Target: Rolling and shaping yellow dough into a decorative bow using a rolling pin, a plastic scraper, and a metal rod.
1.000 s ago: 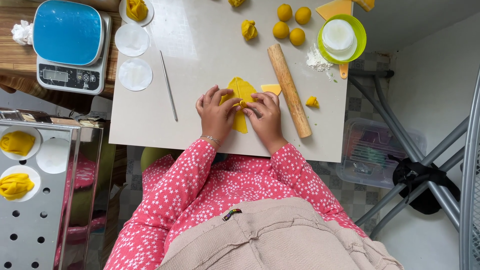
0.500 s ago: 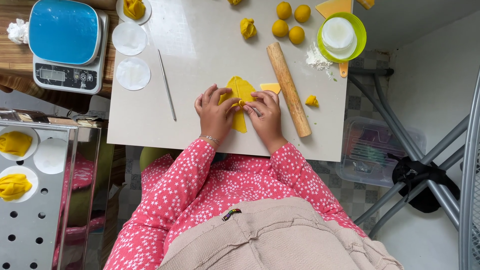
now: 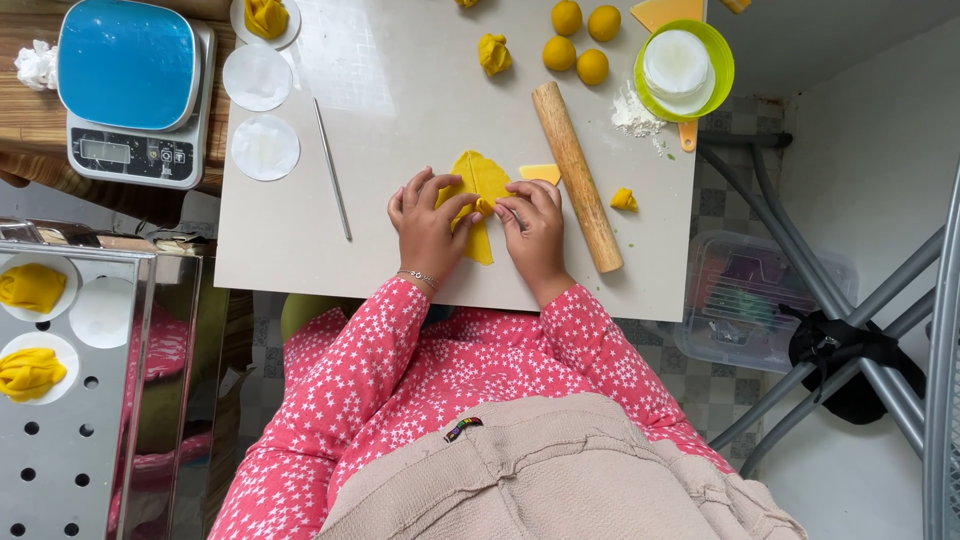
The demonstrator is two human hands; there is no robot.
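A flat piece of yellow dough [image 3: 484, 178] lies on the pale work board [image 3: 380, 90]. My left hand [image 3: 428, 225] and my right hand [image 3: 535, 228] rest on it side by side, and their fingers pinch the dough together at its middle. A narrow strip of the dough [image 3: 481, 245] sticks out between my wrists. Close to the right of my right hand lies a wooden rolling pin [image 3: 576, 176], at a slant. A small yellow wedge [image 3: 541, 173] sits between the dough and the pin.
A thin metal rod [image 3: 332, 168] lies left of my hands. Beyond are yellow dough balls [image 3: 580, 40], a folded dough piece [image 3: 494, 53], a green bowl [image 3: 718, 85], white paper discs [image 3: 264, 148] and a blue kitchen scale [image 3: 130, 90]. A perforated steel tray [image 3: 60, 440] holds shaped pieces at lower left.
My fingers have drawn a little closer together over the middle of the dough. Everything else is where it was.
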